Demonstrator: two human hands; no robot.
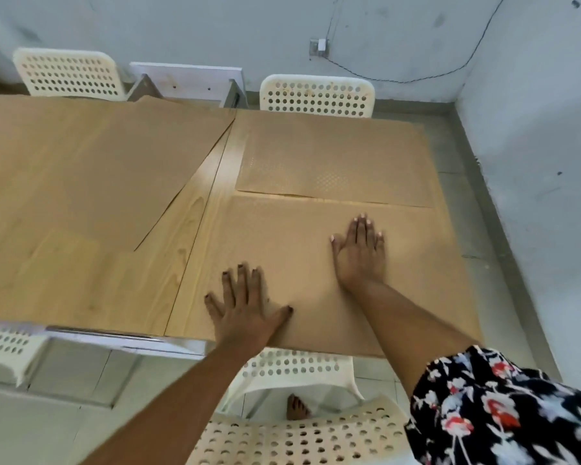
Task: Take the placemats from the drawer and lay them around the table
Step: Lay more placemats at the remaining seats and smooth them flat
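Note:
A tan woven placemat (282,243) lies flat on the near right part of the wooden table (188,229). My left hand (245,303) presses on its near left corner, fingers spread. My right hand (361,253) rests flat on its right half, fingers together. A second placemat (332,156) lies just beyond it, at the far right of the table. A third placemat (91,169) covers the far left of the table, set at a slant. Neither hand holds anything.
White perforated chairs stand around the table: two at the far side (317,95) (69,73), one right below me (299,367), one at the near left (4,347). A white open drawer unit (188,80) stands against the far wall. The tiled floor (503,263) borders the table's right end.

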